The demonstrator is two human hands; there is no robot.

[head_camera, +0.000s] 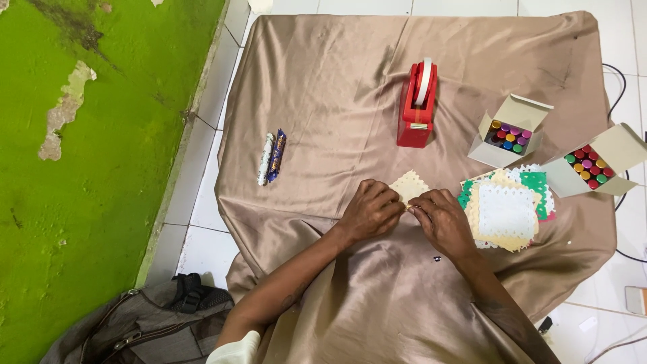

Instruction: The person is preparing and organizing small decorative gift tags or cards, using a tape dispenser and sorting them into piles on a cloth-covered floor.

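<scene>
Left hand [370,210], right hand [441,219] — fingers pinched shut on cream scallop-edged paper square [409,185], mid-tabletop [323,81], near front edge — red tape dispenser [416,104] behind.

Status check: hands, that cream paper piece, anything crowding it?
Left hand and right hand both pinching the cream scalloped paper. Paper low over the tan cloth. Paper stack beside the right hand, not blocking.

Both forearms reach forward and converge, the left hand [369,210] and right hand [441,221] lying knuckles-up (backs toward the camera), fingers curled, fingertips nearly meeting.
</scene>
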